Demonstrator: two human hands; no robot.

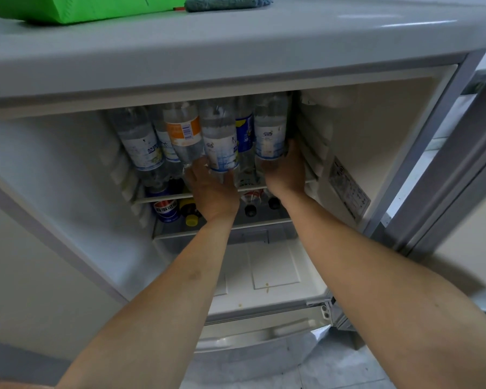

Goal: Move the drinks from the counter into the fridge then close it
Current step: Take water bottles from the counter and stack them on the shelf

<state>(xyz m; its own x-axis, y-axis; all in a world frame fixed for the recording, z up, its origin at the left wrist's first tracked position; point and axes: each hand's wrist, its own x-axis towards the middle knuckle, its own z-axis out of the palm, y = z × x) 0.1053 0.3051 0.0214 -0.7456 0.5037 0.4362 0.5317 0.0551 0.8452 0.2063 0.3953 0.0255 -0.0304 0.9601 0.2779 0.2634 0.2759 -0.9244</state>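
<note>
The fridge (376, 130) stands open below me. Several clear bottles stand on its upper shelf (163, 198). My left hand (212, 192) grips the base of a clear bottle with a pale blue label (219, 141) in the middle of the row. My right hand (288, 171) holds the base of a similar clear bottle (270, 130) at the shelf's right end. An orange-labelled bottle (183, 130) and a blue-labelled bottle (244, 133) stand between and behind them. On the lower shelf sit a Pepsi can (166, 210) and dark bottles with yellow and black caps.
The fridge door (460, 175) hangs open at the right. On top of the fridge lie a green box (76, 8) and a blue-grey cloth (225, 1). The bottom compartment floor (275, 265) is white with small stains. A lower drawer front (250, 341) sits beneath.
</note>
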